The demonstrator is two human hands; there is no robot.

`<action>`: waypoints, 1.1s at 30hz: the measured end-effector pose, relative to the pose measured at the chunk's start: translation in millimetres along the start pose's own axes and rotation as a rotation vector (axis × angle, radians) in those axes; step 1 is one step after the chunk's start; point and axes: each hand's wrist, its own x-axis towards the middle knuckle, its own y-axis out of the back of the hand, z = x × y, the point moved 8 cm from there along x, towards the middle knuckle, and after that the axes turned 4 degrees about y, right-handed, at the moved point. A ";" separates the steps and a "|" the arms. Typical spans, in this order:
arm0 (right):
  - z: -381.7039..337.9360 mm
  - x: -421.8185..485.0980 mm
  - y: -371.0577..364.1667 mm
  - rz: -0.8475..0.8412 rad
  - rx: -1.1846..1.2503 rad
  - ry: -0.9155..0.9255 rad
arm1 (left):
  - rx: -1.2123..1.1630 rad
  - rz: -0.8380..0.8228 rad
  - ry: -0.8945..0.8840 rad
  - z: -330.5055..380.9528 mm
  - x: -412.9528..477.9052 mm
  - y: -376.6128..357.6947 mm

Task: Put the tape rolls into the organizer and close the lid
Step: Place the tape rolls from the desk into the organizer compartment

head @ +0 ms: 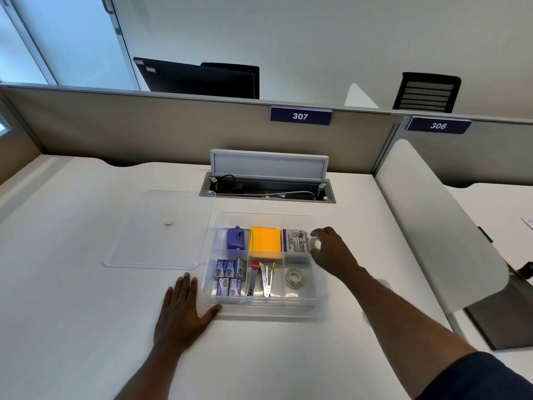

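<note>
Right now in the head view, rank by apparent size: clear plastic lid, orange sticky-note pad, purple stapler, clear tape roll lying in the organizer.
1. clear plastic lid
2. orange sticky-note pad
3. purple stapler
4. clear tape roll
The stapler and the roll look close in size, so their order is unsure.

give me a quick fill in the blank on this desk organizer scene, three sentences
1. The right hand holds a clear ____ roll over the organizer.
2. The clear lid lies on the desk to the ____ of the organizer.
3. The left hand rests ____ on the desk.

Missing words: tape; left; flat
</note>
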 end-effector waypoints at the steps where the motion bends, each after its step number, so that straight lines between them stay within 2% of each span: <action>1: -9.3 -1.0 -6.2 -0.053 -0.008 0.058 | 0.001 0.000 -0.001 -0.1 -0.2 0.2; 3: -21.6 -5.7 -20.3 -0.169 -0.018 0.117 | 0.008 -0.004 -0.004 0.0 -0.5 0.6; 5: -25.9 -11.7 -32.5 -0.261 -0.013 0.098 | 0.020 -0.009 -0.005 0.0 -0.8 0.9; 9: -30.8 -18.3 -40.6 -0.305 -0.072 0.084 | 0.022 -0.014 -0.012 0.8 -0.7 1.6; 16: -36.5 -24.5 -42.8 -0.243 -0.114 0.044 | 0.000 -0.025 -0.024 0.4 -1.6 1.9; 18: -41.0 -26.8 -37.8 -0.154 -0.119 0.056 | -0.006 -0.023 -0.024 0.3 -1.7 2.6; 20: -46.4 -28.0 -23.4 0.029 -0.163 0.083 | -0.011 -0.020 -0.023 0.3 -1.6 3.9; 25: -15.2 -36.7 17.7 0.343 -0.135 -0.188 | -0.006 -0.026 -0.024 0.5 -1.3 2.1; 28: 30.4 -49.3 19.1 0.254 -0.145 -0.428 | 0.003 -0.026 -0.024 -0.4 -1.4 1.3; 33: 91.2 -82.5 17.2 0.178 -0.140 -0.702 | 0.010 -0.022 -0.021 1.4 -1.2 2.5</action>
